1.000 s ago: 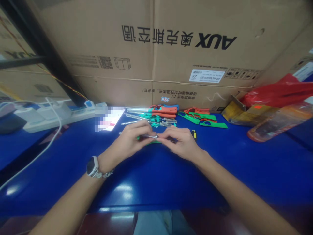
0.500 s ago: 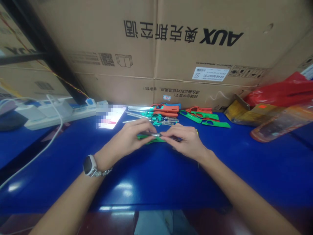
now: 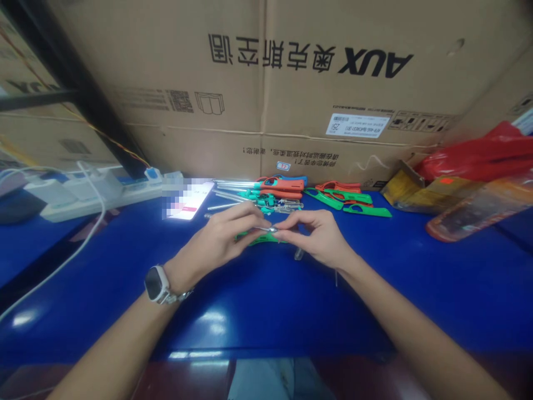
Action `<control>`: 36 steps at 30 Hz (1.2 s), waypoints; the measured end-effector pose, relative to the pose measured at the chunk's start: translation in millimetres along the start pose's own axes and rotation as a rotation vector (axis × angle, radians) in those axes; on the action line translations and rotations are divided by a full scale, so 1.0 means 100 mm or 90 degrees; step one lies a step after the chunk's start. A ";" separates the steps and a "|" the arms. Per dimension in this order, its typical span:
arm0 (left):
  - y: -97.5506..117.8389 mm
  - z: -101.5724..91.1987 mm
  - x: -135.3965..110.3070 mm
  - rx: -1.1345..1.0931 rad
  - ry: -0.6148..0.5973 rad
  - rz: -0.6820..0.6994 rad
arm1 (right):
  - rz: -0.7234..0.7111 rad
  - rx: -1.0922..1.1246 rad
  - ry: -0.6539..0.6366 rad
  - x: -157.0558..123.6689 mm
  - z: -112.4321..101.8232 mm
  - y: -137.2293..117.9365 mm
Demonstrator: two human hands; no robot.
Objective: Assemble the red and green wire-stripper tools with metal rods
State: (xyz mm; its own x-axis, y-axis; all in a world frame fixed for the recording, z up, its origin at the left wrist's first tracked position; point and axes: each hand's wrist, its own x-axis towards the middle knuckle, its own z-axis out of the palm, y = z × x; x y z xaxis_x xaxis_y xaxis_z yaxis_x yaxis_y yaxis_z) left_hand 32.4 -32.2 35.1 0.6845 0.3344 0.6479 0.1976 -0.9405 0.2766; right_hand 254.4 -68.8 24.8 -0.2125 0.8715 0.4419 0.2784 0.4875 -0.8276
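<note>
The left hand [image 3: 231,229] and right hand [image 3: 318,235] both clamp their grip on a slim silvery metal rod [image 3: 271,229]. Long orange plastic handles [image 3: 291,185] lie at twelve o'clock from it.

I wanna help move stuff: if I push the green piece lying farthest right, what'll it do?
The green piece would probably slide rather than roll, since it lies flat on the glossy blue table. It's likely stiff plastic, as its edges hold their shape. It may feel light, being slim with an opening in it.
</note>
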 end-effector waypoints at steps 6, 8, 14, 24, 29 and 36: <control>0.03 0.01 -0.01 0.044 -0.017 0.016 | 0.115 0.129 -0.073 0.04 -0.03 -0.03; 0.04 0.01 0.00 0.044 -0.026 0.018 | 0.129 0.144 -0.097 0.05 -0.04 -0.04; 0.08 0.03 0.01 0.026 -0.027 0.016 | 0.134 0.155 -0.128 0.07 -0.06 -0.03; -0.05 0.06 -0.01 0.005 -0.026 -0.066 | -0.018 -0.117 -0.008 0.02 0.08 0.05; -0.07 0.08 -0.03 0.022 -0.043 -0.068 | -0.141 -0.235 0.011 -0.03 0.11 0.04; -0.07 0.14 -0.05 -0.002 -0.033 -0.106 | -0.199 -0.291 0.026 -0.06 0.15 0.02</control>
State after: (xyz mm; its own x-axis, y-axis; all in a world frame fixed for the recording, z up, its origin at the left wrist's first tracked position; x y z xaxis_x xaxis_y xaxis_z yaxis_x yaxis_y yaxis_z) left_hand 37.4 -27.6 20.2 0.6782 0.4815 0.5551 0.3087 -0.8722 0.3795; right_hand 241.9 -73.7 15.7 -0.3163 0.6783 0.6632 0.5884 0.6887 -0.4237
